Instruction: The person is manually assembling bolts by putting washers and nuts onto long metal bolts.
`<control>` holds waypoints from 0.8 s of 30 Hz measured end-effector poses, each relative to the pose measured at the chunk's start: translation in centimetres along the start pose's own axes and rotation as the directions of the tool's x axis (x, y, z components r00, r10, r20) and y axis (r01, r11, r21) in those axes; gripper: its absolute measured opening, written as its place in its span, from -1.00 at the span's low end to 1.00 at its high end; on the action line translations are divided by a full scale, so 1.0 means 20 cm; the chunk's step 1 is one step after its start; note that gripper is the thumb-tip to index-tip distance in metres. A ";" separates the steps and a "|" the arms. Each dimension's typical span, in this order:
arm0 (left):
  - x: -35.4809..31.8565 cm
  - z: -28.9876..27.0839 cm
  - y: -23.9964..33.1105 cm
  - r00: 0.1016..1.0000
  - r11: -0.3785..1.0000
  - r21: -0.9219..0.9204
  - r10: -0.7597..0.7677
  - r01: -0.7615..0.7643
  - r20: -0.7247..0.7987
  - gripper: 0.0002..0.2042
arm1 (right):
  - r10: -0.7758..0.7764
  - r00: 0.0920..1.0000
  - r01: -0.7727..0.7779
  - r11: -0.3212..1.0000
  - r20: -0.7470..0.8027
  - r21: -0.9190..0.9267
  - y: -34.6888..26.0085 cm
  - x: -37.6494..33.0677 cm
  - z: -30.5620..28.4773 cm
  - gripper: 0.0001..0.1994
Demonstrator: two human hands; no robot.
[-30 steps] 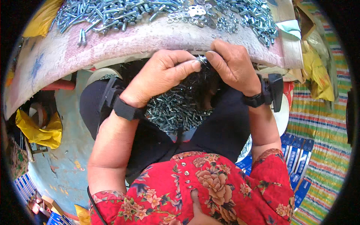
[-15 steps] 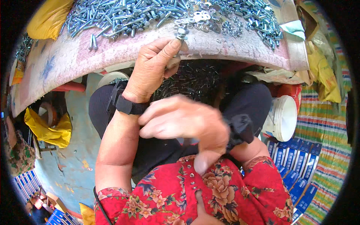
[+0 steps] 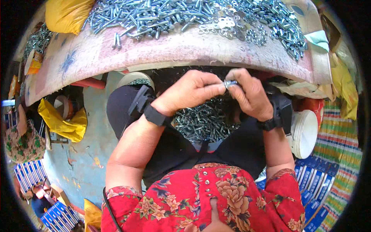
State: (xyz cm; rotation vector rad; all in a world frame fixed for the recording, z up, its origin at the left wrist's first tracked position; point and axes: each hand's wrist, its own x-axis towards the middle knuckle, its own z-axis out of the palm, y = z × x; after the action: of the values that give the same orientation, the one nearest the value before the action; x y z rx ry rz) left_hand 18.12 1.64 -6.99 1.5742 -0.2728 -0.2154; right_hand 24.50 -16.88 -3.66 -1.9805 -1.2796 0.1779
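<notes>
Below the near edge of the surface point(image 3: 162, 54), over the person's lap, both hands meet on one small metal piece. Going from the left: the left hand point(image 3: 189, 92) comes in from about eight o'clock, its fingers curled closed with thumb and forefinger pinched forward, and their tips touch the small bolt point(image 3: 229, 83) at its left end. That bolt sits right between the two hands, at roughly three o'clock from the left knuckles and ten o'clock from the back of the right hand point(image 3: 249, 94). Its long axis looks to run about level, nine to three o'clock, though it is tiny and partly hidden by fingertips, so I cannot be sure whether a nut or washer rides on it. The right hand arrives from five o'clock, fingers bent down and closed in a pinch on the bolt's right end. Neither hand is nearer than the other; both are touching it.

Under the hands, at six o'clock, a heap of loose bolts point(image 3: 201, 121) lies in the dark lap. Up at twelve o'clock, on the pink-covered surface, a wide spread of bolts point(image 3: 154, 17) stretches across, with a patch of flat washers point(image 3: 226, 23) toward one o'clock. A white bucket point(image 3: 305, 133) stands at the far right, by the person's right knee
</notes>
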 end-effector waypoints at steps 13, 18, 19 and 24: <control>0.34 -0.36 -0.03 0.742 0.161 0.885 0.493 0.436 -0.455 -0.80 | 0.228 0.947 -0.222 0.974 -0.225 0.053 0.13 -0.19 0.04 -0.83; 0.38 -0.38 -0.05 0.741 0.105 0.839 0.419 0.535 -0.525 -0.80 | 0.136 0.963 -0.136 0.991 -0.232 0.016 0.15 -0.20 0.03 -0.85; 0.37 -0.37 -0.04 0.733 0.111 0.837 0.433 0.535 -0.525 -0.80 | 0.143 0.960 -0.138 0.990 -0.241 0.037 0.16 -0.20 0.03 -0.86; 0.22 -0.29 0.10 0.614 0.430 0.866 0.619 0.257 -0.490 -0.85 | 0.232 0.930 -0.207 0.971 -0.285 0.117 0.17 -0.16 -0.06 -0.89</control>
State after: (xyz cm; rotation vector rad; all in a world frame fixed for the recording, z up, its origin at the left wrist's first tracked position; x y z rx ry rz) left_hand 24.04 5.70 -4.68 2.5141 0.1824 1.0466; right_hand 25.94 -20.95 -5.89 -1.9860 -0.8453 0.0384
